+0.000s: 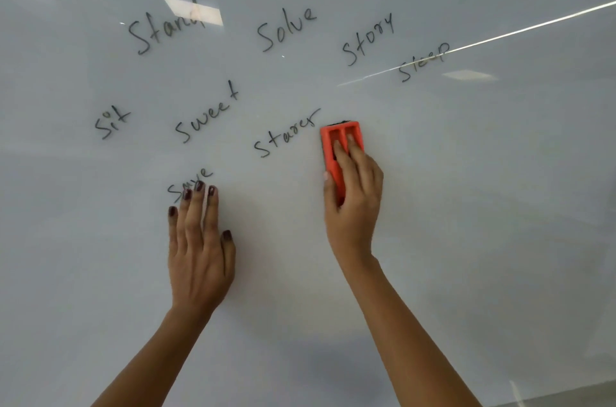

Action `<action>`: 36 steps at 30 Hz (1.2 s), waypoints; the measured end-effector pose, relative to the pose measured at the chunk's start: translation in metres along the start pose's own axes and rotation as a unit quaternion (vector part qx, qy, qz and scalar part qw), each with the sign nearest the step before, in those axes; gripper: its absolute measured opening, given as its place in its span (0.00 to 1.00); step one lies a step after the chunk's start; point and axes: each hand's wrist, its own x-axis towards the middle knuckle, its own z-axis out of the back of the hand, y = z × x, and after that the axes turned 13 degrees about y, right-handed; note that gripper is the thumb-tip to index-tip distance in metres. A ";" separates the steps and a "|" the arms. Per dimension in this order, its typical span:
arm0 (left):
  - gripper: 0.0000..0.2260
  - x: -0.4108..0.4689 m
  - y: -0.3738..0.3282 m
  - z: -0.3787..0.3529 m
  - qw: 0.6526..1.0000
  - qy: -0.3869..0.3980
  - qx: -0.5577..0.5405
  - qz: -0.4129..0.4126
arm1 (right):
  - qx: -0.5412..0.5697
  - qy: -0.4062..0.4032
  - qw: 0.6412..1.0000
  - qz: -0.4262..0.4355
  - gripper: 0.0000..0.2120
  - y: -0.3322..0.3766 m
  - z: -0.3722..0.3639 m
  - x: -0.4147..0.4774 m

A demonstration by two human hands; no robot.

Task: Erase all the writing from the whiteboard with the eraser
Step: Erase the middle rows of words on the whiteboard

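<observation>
Ceiling light reflections on glossy surface.

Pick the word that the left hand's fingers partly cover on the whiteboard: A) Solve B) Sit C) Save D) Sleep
C: the left hand lies flat on the whiteboard, its fingers overlapping the word Save.

left hand flat (fingers spread) | right hand gripping
</observation>
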 end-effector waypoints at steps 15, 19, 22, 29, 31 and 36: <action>0.28 0.026 0.074 0.036 0.988 -0.038 -0.006 0.152 | -0.046 0.055 0.989 0.131 0.19 0.015 -0.002 0.031; 0.27 0.022 0.078 0.036 0.991 -0.021 0.012 0.133 | 0.062 -0.073 0.990 -0.107 0.20 0.016 0.000 0.044; 0.28 0.021 0.081 0.035 0.991 -0.019 0.023 0.129 | 0.027 -0.038 0.998 -0.029 0.19 0.039 -0.015 0.032; 0.28 0.019 0.084 0.033 0.992 -0.025 0.030 0.122 | -0.028 0.019 0.996 0.077 0.18 0.039 -0.020 0.012; 0.28 0.018 0.085 0.032 0.992 -0.025 0.032 0.120 | 0.017 -0.054 0.997 -0.060 0.19 0.037 -0.018 0.020; 0.28 0.018 0.085 0.030 0.991 -0.032 0.032 0.122 | -0.053 0.043 0.991 0.113 0.17 0.045 -0.025 0.004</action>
